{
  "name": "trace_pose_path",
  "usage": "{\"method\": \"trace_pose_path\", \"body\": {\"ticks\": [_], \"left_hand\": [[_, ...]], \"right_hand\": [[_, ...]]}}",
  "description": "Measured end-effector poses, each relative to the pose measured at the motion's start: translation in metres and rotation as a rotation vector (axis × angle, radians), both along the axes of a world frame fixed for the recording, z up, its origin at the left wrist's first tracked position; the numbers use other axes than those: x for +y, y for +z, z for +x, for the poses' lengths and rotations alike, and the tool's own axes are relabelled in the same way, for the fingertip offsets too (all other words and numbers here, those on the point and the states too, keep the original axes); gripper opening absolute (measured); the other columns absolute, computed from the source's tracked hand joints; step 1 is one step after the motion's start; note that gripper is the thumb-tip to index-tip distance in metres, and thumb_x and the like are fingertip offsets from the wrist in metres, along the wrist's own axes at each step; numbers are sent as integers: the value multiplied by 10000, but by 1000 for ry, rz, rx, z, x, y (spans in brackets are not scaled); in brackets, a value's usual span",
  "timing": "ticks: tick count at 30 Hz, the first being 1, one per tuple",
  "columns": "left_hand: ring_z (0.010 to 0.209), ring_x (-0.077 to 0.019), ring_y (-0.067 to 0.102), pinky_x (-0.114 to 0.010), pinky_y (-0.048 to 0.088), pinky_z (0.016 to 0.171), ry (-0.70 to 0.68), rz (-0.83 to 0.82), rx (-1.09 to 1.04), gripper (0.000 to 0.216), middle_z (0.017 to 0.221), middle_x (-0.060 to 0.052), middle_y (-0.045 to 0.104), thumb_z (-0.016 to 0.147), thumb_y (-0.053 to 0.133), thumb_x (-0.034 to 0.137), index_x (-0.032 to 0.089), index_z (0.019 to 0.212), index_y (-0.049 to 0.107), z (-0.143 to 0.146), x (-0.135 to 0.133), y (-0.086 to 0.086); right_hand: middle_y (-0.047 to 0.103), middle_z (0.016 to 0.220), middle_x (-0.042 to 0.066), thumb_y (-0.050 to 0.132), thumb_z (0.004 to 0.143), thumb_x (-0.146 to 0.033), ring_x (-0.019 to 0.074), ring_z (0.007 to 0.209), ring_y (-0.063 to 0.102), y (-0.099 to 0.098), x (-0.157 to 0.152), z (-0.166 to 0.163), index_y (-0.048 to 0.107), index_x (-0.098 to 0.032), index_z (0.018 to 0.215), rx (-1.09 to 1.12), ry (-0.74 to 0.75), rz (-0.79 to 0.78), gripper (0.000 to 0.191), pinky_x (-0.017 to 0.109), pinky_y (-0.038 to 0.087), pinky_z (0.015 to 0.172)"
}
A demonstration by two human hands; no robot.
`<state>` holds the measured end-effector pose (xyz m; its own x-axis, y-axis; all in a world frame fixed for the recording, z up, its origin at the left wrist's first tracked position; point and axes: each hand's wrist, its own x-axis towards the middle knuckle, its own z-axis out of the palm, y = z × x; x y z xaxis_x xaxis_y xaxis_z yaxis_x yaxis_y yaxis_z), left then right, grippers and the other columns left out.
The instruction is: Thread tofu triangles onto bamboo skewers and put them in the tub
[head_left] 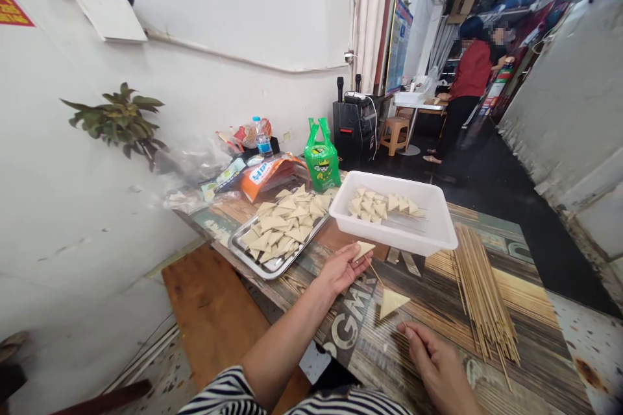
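The right hand [433, 360], out of sight past the wrist, pinched a thin wooden skewer [374, 271], its near end hidden by the fingertips. A smooth, pale triangle [393, 303] sat threaded between the hands. The left hand [346, 267] gripped a second triangle [365, 249]; whether the skewer had pierced that one, I couldn't tell.

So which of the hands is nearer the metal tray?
Left. The left hand is just right of the metal tray, not touching it; the right hand is farther off, left of the skewer pile.
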<state>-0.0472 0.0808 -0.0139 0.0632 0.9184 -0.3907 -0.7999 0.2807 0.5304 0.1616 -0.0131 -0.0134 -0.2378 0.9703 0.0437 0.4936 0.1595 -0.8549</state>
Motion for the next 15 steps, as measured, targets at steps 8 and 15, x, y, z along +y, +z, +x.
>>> {"method": "trace_pose_path", "body": {"ticks": [8,15], "left_hand": [[833,-197,641,-322,510,768,44,-69,-1,110,878,-110,658,742,595,102,125,832,537,5,-11,19],[754,-184,647,-338,524,737,39,-47,39,129,835,-92,664,753,596,163,130,875,567,-1,-6,11]], "right_hand": [[683,733,56,358,851,-422,158,660,634,7,-2,-10,650,-165,848,-16,48,106,389,201,489,589],[677,716,45,348,873,-385,142,645,632,0,-2,-11,640,-170,846,-27,53,173,364,181,477,593]]}}
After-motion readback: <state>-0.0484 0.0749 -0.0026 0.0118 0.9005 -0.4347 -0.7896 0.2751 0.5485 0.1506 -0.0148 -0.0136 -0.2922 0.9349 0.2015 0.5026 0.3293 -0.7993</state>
